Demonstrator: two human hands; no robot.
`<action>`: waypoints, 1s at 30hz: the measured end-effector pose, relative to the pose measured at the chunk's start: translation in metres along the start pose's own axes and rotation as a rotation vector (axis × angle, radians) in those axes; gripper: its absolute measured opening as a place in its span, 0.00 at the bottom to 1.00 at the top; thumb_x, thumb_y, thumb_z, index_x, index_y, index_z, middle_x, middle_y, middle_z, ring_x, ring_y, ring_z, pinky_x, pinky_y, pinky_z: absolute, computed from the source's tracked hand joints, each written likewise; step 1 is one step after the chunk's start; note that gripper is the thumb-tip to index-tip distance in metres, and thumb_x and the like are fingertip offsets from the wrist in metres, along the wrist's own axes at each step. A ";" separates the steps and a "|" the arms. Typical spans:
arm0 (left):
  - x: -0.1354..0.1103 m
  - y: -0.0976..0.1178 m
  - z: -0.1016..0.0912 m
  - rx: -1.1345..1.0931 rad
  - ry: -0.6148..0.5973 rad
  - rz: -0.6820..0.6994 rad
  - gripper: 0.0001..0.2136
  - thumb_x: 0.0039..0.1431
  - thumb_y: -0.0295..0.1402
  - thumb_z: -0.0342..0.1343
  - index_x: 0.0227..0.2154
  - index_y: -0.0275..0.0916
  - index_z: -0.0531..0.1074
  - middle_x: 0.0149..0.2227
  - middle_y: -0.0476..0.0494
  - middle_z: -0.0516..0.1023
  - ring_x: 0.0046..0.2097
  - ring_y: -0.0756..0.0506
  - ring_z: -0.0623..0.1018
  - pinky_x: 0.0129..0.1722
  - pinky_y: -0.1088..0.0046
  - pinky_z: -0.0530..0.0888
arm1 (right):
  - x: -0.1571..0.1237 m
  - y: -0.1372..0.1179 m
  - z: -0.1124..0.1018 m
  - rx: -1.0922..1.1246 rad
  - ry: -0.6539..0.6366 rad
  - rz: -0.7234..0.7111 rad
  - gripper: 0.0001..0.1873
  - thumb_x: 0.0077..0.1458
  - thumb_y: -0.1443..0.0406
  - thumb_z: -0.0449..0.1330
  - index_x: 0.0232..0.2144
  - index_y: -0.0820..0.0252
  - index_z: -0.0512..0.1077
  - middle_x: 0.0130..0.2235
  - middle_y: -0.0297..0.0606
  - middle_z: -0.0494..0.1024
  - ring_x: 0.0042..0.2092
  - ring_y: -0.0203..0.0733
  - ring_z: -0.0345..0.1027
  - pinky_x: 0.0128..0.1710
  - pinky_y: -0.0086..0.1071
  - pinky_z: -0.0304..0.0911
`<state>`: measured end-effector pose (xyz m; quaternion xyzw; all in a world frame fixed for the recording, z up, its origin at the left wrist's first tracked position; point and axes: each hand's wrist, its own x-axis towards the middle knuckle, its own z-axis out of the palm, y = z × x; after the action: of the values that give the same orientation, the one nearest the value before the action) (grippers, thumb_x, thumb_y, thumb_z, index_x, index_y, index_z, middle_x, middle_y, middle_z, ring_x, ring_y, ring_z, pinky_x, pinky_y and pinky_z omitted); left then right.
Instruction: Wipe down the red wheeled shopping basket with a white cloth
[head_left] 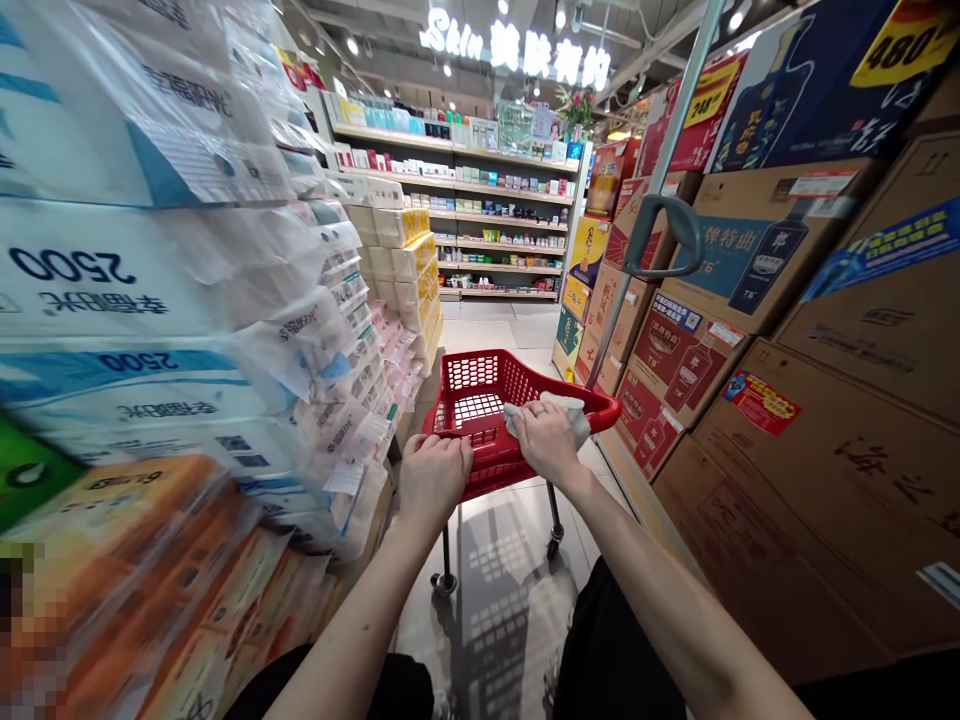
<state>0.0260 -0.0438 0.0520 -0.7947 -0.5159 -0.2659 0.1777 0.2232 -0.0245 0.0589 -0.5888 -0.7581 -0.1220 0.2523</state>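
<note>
In front of me stands a red plastic shopping cart (487, 467) on thin metal legs with casters. My left hand (435, 478) is closed over the near rim at its left corner. My right hand (546, 432) presses a crumpled pale cloth (576, 418) onto the near rim further right, fingers curled over it. The inside of the basket shows its perforated walls and floor. A long pole with a grey loop handle (664, 235) rises at the cart's right side; its lower end is hidden behind the rim.
Tall stacks of wrapped tissue packs (150, 270) line the left, with orange packs (172, 560) low down. Cardboard liquor cartons (847, 400) are piled on the right. Ahead, across the tiled floor (510, 328), are shelves of small boxed goods (495, 205) under a lit sign.
</note>
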 end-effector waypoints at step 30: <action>0.005 0.004 0.004 0.015 -0.004 0.039 0.18 0.65 0.35 0.38 0.27 0.39 0.71 0.30 0.40 0.77 0.36 0.42 0.72 0.42 0.61 0.60 | -0.001 -0.022 0.003 0.150 0.028 -0.127 0.19 0.64 0.56 0.45 0.47 0.52 0.71 0.53 0.37 0.70 0.57 0.44 0.56 0.59 0.40 0.45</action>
<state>0.0324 -0.0401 0.0517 -0.8037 -0.5028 -0.2568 0.1878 0.2017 -0.0301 0.0578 -0.5172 -0.7973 -0.0888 0.2982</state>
